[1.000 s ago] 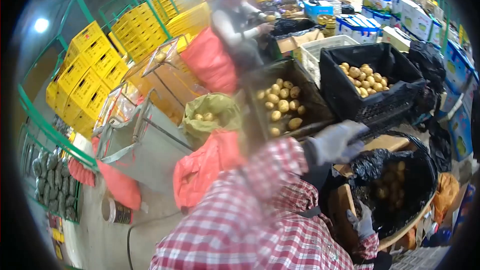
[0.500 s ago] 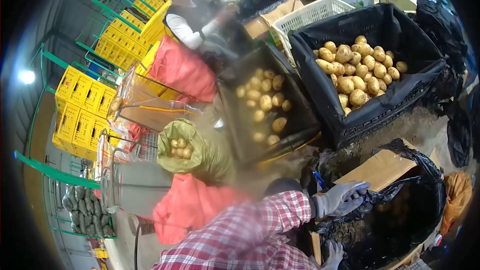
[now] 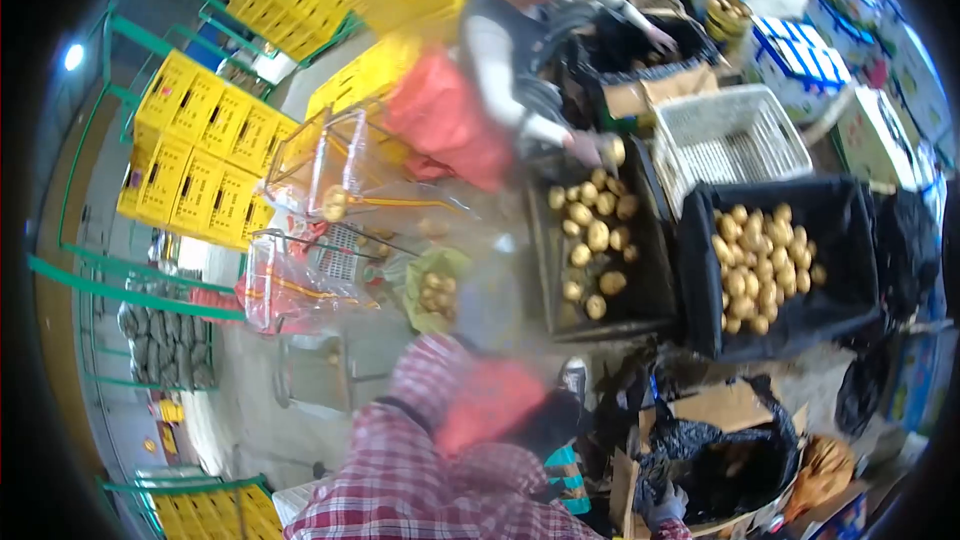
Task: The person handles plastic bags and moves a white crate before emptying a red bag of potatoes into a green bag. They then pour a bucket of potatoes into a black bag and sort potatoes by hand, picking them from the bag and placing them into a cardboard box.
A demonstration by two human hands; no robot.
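My left arm, in a red-and-white plaid sleeve, reaches up toward the green sack [image 3: 428, 290], which holds several potatoes. My left hand [image 3: 484, 292] is a grey-blue smear beside this sack; its fingers cannot be made out. My right hand [image 3: 666, 506], in a grey glove, rests at the near edge of a cardboard box lined with black plastic [image 3: 690, 440]. Its fingers look stretched against the liner. Inside that box it is dark, with a few potatoes [image 3: 737, 457] faintly visible. A blurred red sack [image 3: 487, 405] lies below my left forearm.
Potatoes lie in a black-lined crate [image 3: 860, 285] and a dark tray [image 3: 640, 302]. A co-worker's gloved hand [image 3: 585, 148] holds a potato above the tray. Also around are a white basket [image 3: 735, 145], wire frames with plastic bags [image 3: 300, 285], and stacked yellow crates [image 3: 195, 155].
My left hand has left the lined box and swung left to the green sack. My right hand stays at the box. The view has shifted; the co-worker now reaches over the dark tray.
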